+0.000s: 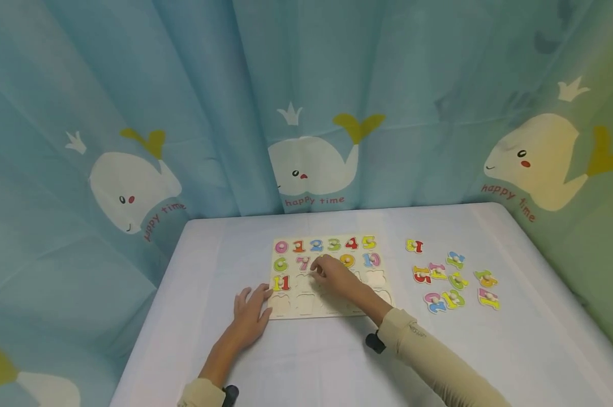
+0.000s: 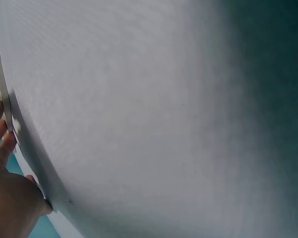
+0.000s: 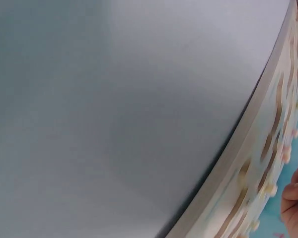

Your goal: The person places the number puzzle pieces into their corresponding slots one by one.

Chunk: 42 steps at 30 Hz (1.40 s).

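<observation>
A pale wooden number board (image 1: 292,310) lies on the table, with colourful knobbed number pieces in its upper rows and an 11 piece (image 1: 281,283) at the left of the third row. My left hand (image 1: 250,314) rests at the board's lower left, fingers spread and touching its edge; the left wrist view shows these fingers (image 2: 7,144) along that edge. Over the middle of the board, my right hand (image 1: 334,277) has its fingers curled, covering the spot right of the 7 piece (image 1: 303,262). I cannot tell whether its hidden fingertips hold something.
Several loose number pieces lie right of the board, among them a red 15 (image 1: 422,275) and a pink-and-yellow piece (image 1: 488,298). Bare recesses (image 1: 305,304) show in the board's lower rows. A blue curtain (image 1: 210,141) with whales hangs behind the white table (image 1: 204,265).
</observation>
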Motion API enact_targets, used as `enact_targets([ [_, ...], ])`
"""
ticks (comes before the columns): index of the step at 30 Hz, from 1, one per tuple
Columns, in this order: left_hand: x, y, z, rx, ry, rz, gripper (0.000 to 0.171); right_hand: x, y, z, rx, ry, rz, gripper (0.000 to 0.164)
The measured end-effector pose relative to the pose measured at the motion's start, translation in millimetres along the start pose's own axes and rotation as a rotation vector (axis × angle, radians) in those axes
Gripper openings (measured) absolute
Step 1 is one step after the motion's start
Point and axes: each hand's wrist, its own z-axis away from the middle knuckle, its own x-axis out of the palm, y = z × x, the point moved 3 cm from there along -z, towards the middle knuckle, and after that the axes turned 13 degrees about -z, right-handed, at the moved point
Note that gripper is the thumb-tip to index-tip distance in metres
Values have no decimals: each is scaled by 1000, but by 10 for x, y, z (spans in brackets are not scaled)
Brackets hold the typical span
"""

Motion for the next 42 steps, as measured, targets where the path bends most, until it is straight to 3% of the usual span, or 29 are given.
enact_targets([
  [2, 2, -5, -5, 3, -1, -3, 42, -79, 57, 62, 4, 22, 20, 9],
  [12, 21, -21, -6, -4, -14, -29, 43, -522, 393, 409, 177, 88, -4, 13],
  [20, 11, -41, -2, -7, -12, -34, 43, -786, 627, 675, 166, 119, 1, 11],
  [35, 17, 7, -6, 8, -22, -17, 42, -1288, 922, 1176, 268, 195, 75, 19],
  [42, 12, -6, -16, -3, -21, -17, 42, -1454, 1029, 1298, 320, 195, 74, 18],
])
